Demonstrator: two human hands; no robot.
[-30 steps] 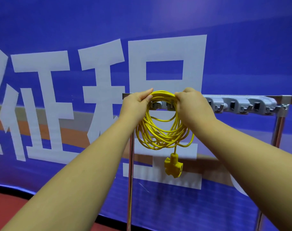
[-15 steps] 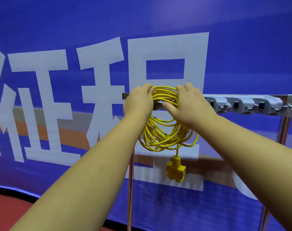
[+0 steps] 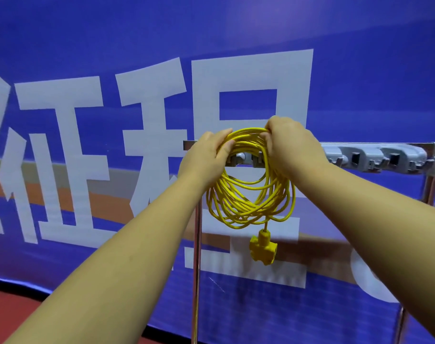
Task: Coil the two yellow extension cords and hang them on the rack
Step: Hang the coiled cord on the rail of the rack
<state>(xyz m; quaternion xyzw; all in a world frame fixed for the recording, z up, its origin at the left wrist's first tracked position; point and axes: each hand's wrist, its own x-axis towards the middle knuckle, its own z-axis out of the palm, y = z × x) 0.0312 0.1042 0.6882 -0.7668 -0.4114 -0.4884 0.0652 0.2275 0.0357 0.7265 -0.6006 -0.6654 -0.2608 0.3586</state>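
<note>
A coiled yellow extension cord (image 3: 248,197) is being held up in both bare hands, seen from the person's own head height, with both forearms reaching forward into view. The top of the coil is being gripped on its left side by the left hand (image 3: 206,155), whose fingers and thumb are being curled round the bundled strands. The top right of the coil is being gripped in the same way by the right hand (image 3: 290,147), with the fingertips being pressed down over the strands.

The coil is being held against the left end of a metal rack (image 3: 197,244), its upper loops being raised just above the rack's horizontal top bar while the rest is hanging down in front of it. Whether any strand is being caught on a hook cannot be told, as that spot is being hidden by the hands and cord. A yellow socket block (image 3: 262,248) is dangling on a short length of cord below the coil, just right of the rack's left upright.

Along the bar to the right of the hands, a row of grey plastic hook holders (image 3: 360,157) is being shown. Behind everything, a blue banner (image 3: 360,70) with large white characters is being displayed, and a strip of red floor (image 3: 8,309) is being glimpsed at the lower left.
</note>
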